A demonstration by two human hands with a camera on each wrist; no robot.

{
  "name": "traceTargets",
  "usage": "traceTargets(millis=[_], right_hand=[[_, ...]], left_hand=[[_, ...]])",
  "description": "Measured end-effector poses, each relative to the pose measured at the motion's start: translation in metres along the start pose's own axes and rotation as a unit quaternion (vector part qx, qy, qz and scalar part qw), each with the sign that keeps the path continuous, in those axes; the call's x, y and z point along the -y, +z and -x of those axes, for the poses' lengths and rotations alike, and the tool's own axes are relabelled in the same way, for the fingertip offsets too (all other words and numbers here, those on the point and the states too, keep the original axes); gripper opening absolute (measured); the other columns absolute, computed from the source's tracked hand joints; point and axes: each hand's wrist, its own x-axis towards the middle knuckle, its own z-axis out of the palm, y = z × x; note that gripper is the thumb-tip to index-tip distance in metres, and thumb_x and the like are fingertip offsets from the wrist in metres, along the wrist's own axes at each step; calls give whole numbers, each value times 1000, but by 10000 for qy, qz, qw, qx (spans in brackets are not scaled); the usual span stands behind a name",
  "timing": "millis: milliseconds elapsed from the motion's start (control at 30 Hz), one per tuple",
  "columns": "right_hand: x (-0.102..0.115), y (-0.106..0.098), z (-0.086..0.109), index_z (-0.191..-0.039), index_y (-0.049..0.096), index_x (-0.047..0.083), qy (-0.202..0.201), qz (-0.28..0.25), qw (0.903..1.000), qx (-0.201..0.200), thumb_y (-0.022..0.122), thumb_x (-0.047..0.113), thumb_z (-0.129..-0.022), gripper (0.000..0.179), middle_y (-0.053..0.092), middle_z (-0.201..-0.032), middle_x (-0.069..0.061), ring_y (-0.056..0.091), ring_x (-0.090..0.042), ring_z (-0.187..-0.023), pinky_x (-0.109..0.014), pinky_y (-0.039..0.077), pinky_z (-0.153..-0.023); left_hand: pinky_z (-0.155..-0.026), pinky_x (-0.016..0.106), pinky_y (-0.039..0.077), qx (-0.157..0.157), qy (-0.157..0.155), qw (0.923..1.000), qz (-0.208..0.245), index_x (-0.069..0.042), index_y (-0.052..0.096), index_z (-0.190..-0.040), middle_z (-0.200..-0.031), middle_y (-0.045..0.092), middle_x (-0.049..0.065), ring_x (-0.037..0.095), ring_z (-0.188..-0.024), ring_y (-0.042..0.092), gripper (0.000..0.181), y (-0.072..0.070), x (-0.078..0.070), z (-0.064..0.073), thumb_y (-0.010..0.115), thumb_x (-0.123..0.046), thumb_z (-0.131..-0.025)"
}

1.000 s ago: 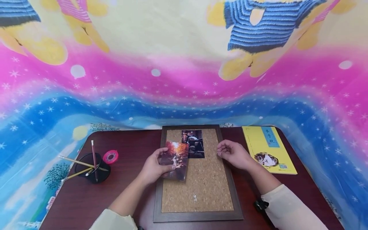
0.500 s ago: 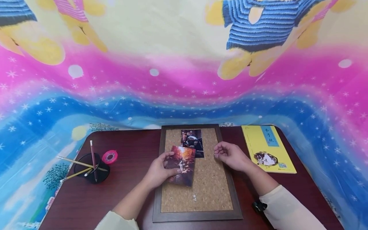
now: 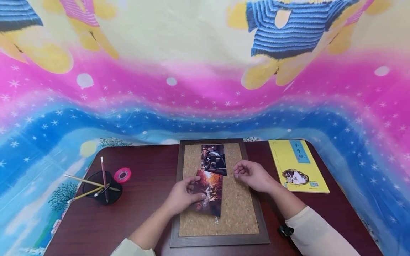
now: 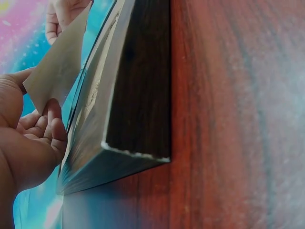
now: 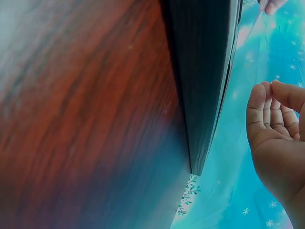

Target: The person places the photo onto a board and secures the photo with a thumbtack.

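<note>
The left hand (image 3: 184, 195) has moved the orange-and-dark photo (image 3: 212, 190) down the corkboard (image 3: 238, 209), so the motorcycle photo (image 3: 214, 158) shows almost whole above it. Thumb and fingers pinch its left side, tilted above the board. The right hand (image 3: 256, 176) has thumb and fingertips together; I can't tell if they hold anything. Small clear bits (image 3: 217, 221) just below could be in the way. A pencil cup (image 3: 112, 195) stands left on the worktop (image 3: 144, 177).

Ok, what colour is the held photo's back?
Plain greyish beige; the photo's back shows best in the left wrist view.
</note>
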Motion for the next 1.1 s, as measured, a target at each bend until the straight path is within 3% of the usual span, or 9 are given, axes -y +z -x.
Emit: traceTargets(millis=[100,400,600,867,1033,1100], right_hand=[[1,2,-1,-112,69,0,-27,-21,10000,6,72,1,-93,19,70,-98,-2,66,-17,-91,-29,57,-79],[4,8,-4,-111,69,3,-50,23,10000,71,72,2,-93,18,69,-98,0,66,-16,-90,-28,57,-78],[8,12,-6,-112,69,1,-121,-26,9998,159,71,0,-94,18,70,-99,-4,66,-17,-91,-29,57,-80],[11,19,-16,-110,70,2,-310,75,9990,324,70,-1,-92,18,69,-98,-1,66,-16,-91,-28,57,-81],[13,24,-22,-109,69,3,-342,162,9982,472,68,-3,-92,19,70,-96,-1,67,-15,-90,-28,57,-81],[14,26,-25,-108,68,4,-335,167,9978,552,68,-3,-91,18,71,-96,-1,67,-15,-90,-29,57,-80]], left_hand=[[-82,35,53,38,124,9999,-47,-6,65,-136,-112,66,6,19,-92,60,67,3,1,1,91,-23,-78],[-76,27,54,267,224,9992,-202,-3,64,-135,-98,64,1,17,-89,60,64,9,0,5,90,-21,-79],[-80,32,54,344,286,9970,-631,-4,64,-136,-99,66,0,16,-91,62,66,11,-1,8,90,-26,-79],[-86,42,53,331,543,9834,-1697,-6,67,-133,-107,70,4,16,-93,62,69,13,-2,8,91,-37,-76],[-95,48,50,317,649,9756,-2071,-5,68,-131,-112,72,5,22,-101,62,69,17,-4,7,92,-39,-75],[-94,46,50,343,652,9736,-2160,-5,68,-131,-106,72,2,22,-99,62,69,18,-4,6,92,-40,-76]])
